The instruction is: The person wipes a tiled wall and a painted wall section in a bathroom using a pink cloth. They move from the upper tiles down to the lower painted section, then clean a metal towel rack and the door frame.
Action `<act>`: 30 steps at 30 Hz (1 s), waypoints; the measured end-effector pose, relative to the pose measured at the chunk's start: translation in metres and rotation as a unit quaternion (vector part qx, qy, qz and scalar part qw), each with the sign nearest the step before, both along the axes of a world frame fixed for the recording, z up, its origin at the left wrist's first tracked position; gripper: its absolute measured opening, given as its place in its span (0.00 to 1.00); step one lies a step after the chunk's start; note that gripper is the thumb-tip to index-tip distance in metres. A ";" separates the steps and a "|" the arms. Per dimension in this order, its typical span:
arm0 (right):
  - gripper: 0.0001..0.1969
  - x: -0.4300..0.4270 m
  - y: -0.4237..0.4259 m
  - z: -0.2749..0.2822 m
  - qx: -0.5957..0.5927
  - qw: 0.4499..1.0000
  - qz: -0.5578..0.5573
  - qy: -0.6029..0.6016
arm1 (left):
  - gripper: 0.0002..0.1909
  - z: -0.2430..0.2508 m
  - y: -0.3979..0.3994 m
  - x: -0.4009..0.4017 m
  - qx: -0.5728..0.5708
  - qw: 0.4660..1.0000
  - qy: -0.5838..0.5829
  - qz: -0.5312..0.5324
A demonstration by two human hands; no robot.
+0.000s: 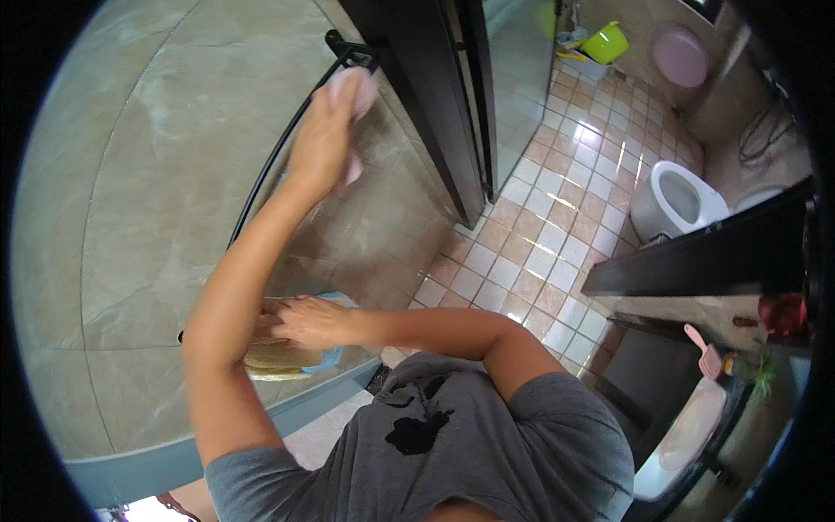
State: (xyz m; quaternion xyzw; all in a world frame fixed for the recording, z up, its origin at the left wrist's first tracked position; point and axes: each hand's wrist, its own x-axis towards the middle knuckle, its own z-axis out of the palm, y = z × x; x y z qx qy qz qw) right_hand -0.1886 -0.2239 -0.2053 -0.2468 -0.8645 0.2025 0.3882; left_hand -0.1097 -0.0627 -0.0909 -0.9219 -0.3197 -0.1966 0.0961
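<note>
My left hand [321, 147] presses a pink cloth [355, 91] near the upper end of a black towel rail [280, 143]. That end of the rail has a black bracket [339, 44] fixed to a beige tiled wall [176, 163]. Lower down, my right hand [316, 321] grips a yellowish-brown towel with a light blue edge [287, 359], which hangs by the rail's near end. My left forearm crosses in front of part of the towel and hides some right fingertips.
A dark door frame [417, 98] and glass door [522, 85] stand just right of the rail. Beyond are a tiled floor [541, 248], a toilet [678, 196] and a green bucket [605, 44]. A washbasin [685, 444] with a pink brush [708, 359] sits at the right.
</note>
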 end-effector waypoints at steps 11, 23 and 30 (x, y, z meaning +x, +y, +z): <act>0.39 -0.021 -0.025 -0.002 -0.032 0.996 -0.071 -0.040 | 0.37 0.032 -0.088 -0.194 -0.195 0.978 0.066 0.024; 0.28 0.050 -0.053 0.048 -0.256 0.684 -0.084 0.678 | 0.29 0.103 -0.164 -0.127 -0.215 0.961 -0.054 -0.166; 0.31 0.146 -0.054 0.067 -0.216 0.567 0.065 0.792 | 0.29 0.085 -0.136 -0.037 -0.196 0.942 0.090 -0.256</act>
